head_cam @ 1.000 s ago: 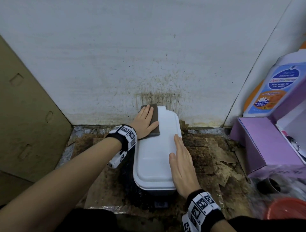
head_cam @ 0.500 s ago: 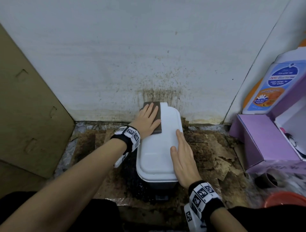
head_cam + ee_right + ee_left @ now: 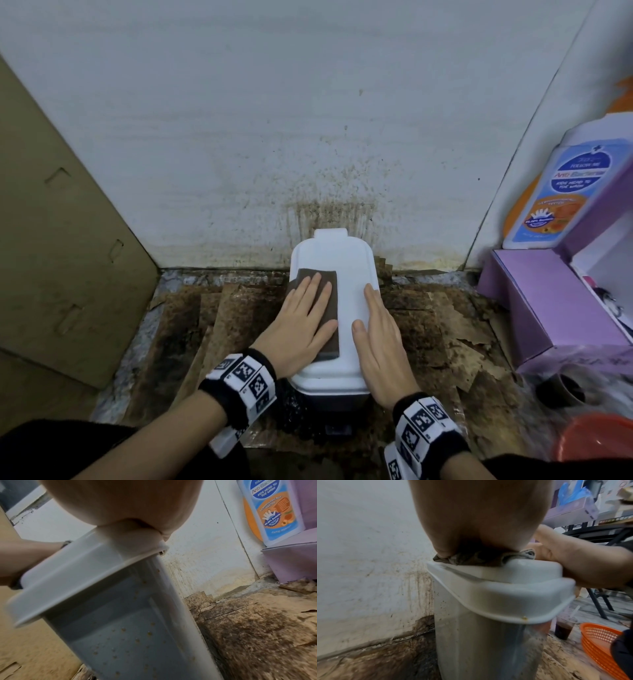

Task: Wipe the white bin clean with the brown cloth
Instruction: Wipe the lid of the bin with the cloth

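The white bin (image 3: 346,274) stands against the far wall. The left hand (image 3: 301,329), fingers flat, presses the brown cloth (image 3: 330,308) onto its lid's left side; the right hand (image 3: 380,346) lies flat along the lid's right edge.

Soft, even, dim indoor light fills the head view, with no hard shadows or glare. Straight edges bow toward the frame borders, and the lower right corner smears. Both wrist views are motion-blurred, most along their lower edges. The smooth white plastic bin lid (image 3: 513,588) carries a faint sheen at centre.
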